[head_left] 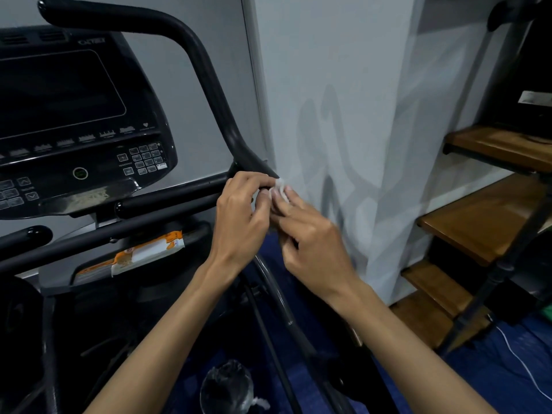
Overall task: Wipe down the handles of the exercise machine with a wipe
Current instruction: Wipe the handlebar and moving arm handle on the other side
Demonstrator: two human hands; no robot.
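A black curved handle (209, 85) of the exercise machine rises from the right side of the console and bends left at the top. Its lower end meets a horizontal black bar (167, 201). A small white wipe (280, 191) sits at that lower end, pinched between both hands. My left hand (242, 216) curls its fingers over the wipe from the left. My right hand (310, 246) pinches it from the right with thumb and fingertips. Most of the wipe is hidden by the fingers.
The console (68, 124) with dark screen and keypad fills the left. An orange-and-white wipe pack (143, 255) lies in the machine's tray. A white wall (343, 100) stands close on the right, wooden stair steps (478, 222) beyond it. A bin with a clear bag (227, 386) sits below.
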